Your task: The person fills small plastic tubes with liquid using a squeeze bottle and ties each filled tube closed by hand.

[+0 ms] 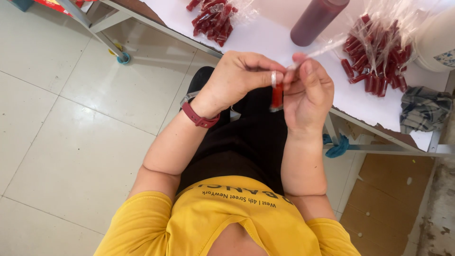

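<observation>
In the head view, both hands met over the lap: the left hand (237, 76) and the right hand (308, 92) pinched a small red-filled plastic tube (277, 96) between them, its clear top twisted upward. On the worktop (265, 38), finished tubes lay in piles at 12 o'clock (213, 19) and 2 o'clock (377, 61) (many already done). A dark red bottle (315, 20) stood between them.

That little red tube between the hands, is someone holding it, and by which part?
Yes. Both hands, left hand and right hand, pinch the small red-filled tube at its clear top end; the red part hangs free.
</observation>
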